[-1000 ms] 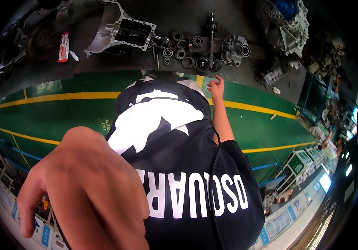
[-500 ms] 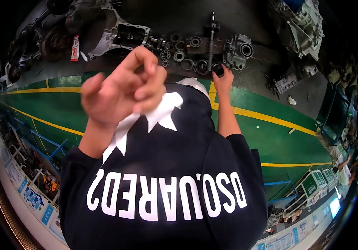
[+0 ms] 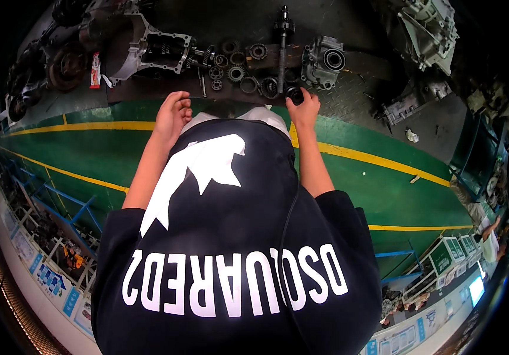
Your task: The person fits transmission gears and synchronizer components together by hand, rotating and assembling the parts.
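Note:
I look down over my black shirt with its white print (image 3: 231, 236). My right hand (image 3: 303, 109) reaches forward and grips a dark round ring-shaped part (image 3: 295, 93) at the near edge of a row of gears and bearing rings (image 3: 237, 72). My left hand (image 3: 171, 115) hovers at the near edge of the dark metal floor plate (image 3: 148, 93), fingers curled together with nothing seen in them. A long steel shaft (image 3: 283, 47) lies just beyond my right hand. A small grey housing (image 3: 325, 59) lies to its right.
A large aluminium gearbox casing (image 3: 154, 47) lies at the back left, with a red and white tube (image 3: 95, 70) beside it. Another casing (image 3: 429, 29) sits at the back right. A green floor with yellow lines (image 3: 385, 160) runs below, and blue railings (image 3: 59, 207) stand at the left.
My left hand dropped from close in front of the camera down to the plate's near edge. My right hand moved forward and closed on the dark round part.

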A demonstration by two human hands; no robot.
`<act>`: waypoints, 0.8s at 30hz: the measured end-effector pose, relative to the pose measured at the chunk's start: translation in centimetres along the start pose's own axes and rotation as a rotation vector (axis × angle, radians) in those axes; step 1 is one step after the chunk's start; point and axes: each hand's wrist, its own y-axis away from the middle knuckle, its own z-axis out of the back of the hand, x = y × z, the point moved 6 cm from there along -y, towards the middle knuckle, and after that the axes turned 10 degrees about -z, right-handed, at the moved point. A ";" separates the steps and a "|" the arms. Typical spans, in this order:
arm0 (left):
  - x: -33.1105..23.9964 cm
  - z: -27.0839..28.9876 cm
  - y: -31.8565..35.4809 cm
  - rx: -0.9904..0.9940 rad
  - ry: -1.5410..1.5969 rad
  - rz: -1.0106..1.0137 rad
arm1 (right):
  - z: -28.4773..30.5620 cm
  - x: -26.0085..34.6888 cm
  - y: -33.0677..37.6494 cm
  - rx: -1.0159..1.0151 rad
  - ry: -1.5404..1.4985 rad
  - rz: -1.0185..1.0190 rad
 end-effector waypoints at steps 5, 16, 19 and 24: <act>4.7 7.3 -0.7 -0.180 -0.227 -0.013 | -0.1 0.4 0.8 0.031 0.045 0.024; 9.3 12.4 0.7 -0.337 -0.287 0.078 | -0.5 0.2 0.1 0.050 -0.071 0.217; 8.5 10.5 0.2 -0.272 -0.372 0.035 | -0.3 -0.1 -0.1 0.077 -0.118 0.122; 6.5 4.4 -0.7 -0.058 -0.552 -0.056 | -0.5 -2.5 1.4 0.412 -1.024 -0.419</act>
